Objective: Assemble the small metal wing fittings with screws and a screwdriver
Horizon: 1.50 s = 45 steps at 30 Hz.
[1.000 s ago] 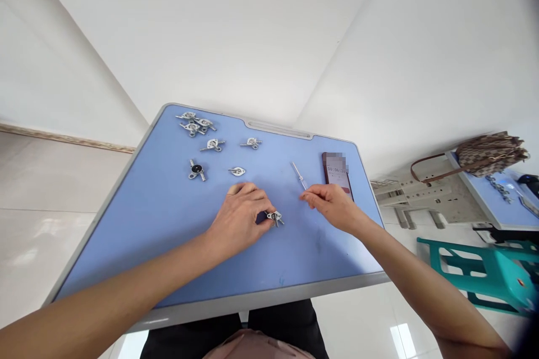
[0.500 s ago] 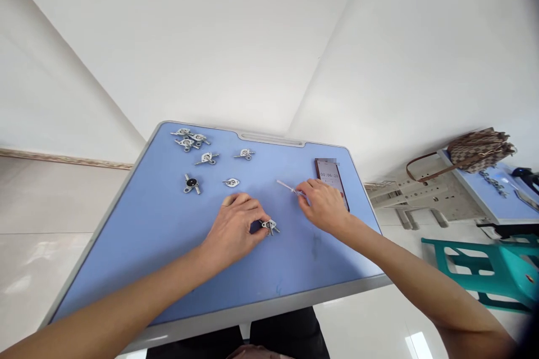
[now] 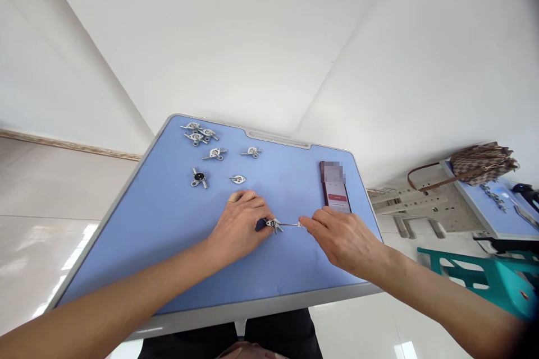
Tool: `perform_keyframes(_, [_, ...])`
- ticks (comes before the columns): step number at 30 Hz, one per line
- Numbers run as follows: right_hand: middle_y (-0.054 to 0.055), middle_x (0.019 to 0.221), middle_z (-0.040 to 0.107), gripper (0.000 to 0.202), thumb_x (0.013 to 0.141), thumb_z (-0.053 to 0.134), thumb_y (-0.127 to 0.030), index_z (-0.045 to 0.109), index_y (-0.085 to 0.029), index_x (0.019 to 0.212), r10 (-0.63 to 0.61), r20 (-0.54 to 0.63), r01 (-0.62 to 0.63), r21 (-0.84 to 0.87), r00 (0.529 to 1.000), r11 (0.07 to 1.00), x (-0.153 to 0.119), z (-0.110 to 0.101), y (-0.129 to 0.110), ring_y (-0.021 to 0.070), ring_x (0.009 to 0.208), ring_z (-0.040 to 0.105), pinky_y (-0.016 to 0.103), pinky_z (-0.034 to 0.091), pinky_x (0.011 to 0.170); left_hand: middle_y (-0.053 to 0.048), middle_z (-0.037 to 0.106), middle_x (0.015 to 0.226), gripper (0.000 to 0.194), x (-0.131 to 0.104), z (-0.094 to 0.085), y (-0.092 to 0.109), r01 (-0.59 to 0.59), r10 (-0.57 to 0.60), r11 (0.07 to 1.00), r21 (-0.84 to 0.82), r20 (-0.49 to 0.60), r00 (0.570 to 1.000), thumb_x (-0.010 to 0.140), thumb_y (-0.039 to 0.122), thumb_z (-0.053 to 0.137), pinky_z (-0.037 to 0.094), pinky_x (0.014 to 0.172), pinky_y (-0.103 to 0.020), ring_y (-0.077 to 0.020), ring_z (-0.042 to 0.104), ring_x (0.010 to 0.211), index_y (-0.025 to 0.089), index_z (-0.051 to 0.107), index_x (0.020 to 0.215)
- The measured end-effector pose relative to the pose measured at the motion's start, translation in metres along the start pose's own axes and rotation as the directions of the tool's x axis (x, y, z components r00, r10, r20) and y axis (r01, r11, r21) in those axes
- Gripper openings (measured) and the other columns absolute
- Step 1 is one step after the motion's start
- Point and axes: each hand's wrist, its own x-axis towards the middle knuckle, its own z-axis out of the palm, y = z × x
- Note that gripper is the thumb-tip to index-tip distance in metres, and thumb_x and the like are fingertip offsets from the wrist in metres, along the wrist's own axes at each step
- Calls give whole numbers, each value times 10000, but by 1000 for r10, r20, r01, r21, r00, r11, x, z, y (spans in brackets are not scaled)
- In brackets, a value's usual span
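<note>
My left hand (image 3: 246, 217) is closed, thumb and fingertips pinching a small silver metal valve (image 3: 274, 225) with a flange and short pipe stubs. My right hand (image 3: 343, 235) grips a thin screwdriver (image 3: 289, 225), its handle mostly hidden in the fingers. The shaft points left, and its tip meets the right side of the held valve. Just beyond my left hand lies a loose flanged metal piece (image 3: 238, 179). A valve with a round black face (image 3: 199, 177) rests farther left.
More metal valves (image 3: 215, 153) lie toward the back left of the blue table (image 3: 177, 235), some clustered at the corner. A phone (image 3: 336, 188) lies beyond my right hand. To the right are a green stool (image 3: 492, 277) and another table with a checkered bag (image 3: 482, 162).
My right hand has moved down and turned the screwdriver level, bringing its tip to the valve. My left hand keeps hold of the valve. The view has shifted slightly.
</note>
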Motion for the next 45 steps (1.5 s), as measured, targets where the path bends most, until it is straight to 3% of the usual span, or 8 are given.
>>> perform_keyframes(18, [37, 778, 578, 326, 833, 442, 27, 576, -164, 1061, 15, 156, 1, -106, 988, 994, 10, -11, -4, 137, 664, 437, 284, 118, 446, 14, 670, 757, 80, -1, -1, 0, -12, 12, 1000, -9, -9, 1000, 796, 177, 637, 358, 919, -410, -195, 547, 858, 231, 695, 783])
perform_keyframes(24, [38, 746, 538, 354, 734, 490, 38, 570, -141, 1029, -96, 153, 129, -222, 984, 966, 10, -13, -5, 148, 638, 420, 295, 117, 443, 17, 665, 751, 82, -1, -1, 0, -5, 5, 1000, -15, -7, 1000, 800, 174, 640, 352, 922, -400, -195, 550, 863, 235, 695, 789])
perform_keyframes(29, [47, 692, 533, 236, 777, 459, 30, 573, -136, 901, -188, 228, 253, -307, 955, 917, 20, -28, -17, 148, 624, 436, 295, 162, 461, 16, 667, 752, 81, -2, 0, -1, -11, 10, 1000, -22, -30, 999, 780, 156, 644, 356, 919, -406, -193, 552, 854, 225, 686, 788])
perform_keyframes(31, [36, 643, 540, 194, 809, 453, 10, 557, -148, 855, -126, 299, 213, -279, 946, 936, 28, -32, -24, 130, 546, 426, 284, 166, 456, 17, 665, 749, 93, -2, 1, -2, -17, 16, 1000, -21, -35, 999, 770, 140, 640, 358, 916, -406, -189, 553, 849, 221, 682, 785])
perform_keyframes(34, [1, 535, 525, 106, 906, 447, -102, 539, -155, 908, 61, 392, 38, -239, 918, 970, 41, -34, -30, 113, 422, 405, 263, 166, 449, 16, 662, 746, 97, -1, 2, -3, -29, 29, 999, -12, -37, 999, 774, 146, 628, 362, 916, -407, -187, 552, 843, 224, 685, 785])
perform_keyframes(37, [1, 534, 555, 113, 966, 417, -207, 517, -159, 989, 141, 406, -45, -237, 903, 970, 49, -36, -31, 127, 416, 462, 256, 183, 447, 8, 666, 752, 95, -1, 3, -4, -35, 35, 999, 2, -36, 999, 783, 169, 624, 368, 911, -414, -198, 550, 846, 233, 694, 791])
perform_keyframes(41, [31, 670, 598, 127, 895, 504, -177, 498, -158, 1021, 68, 384, 22, -226, 921, 974, 47, -40, -29, 143, 517, 527, 258, 194, 438, 6, 663, 750, 94, -1, 3, -4, -33, 33, 999, 3, -37, 999, 784, 163, 621, 364, 920, -418, -202, 554, 861, 228, 688, 780])
perform_keyframes(45, [53, 760, 595, 212, 823, 504, -47, 515, -147, 1008, -104, 393, 204, -221, 914, 954, 47, -43, -26, 151, 628, 535, 262, 205, 430, 4, 654, 736, 81, -1, 2, -3, -24, 24, 1000, 4, -32, 999, 782, 166, 619, 366, 910, -414, -203, 549, 852, 213, 667, 738])
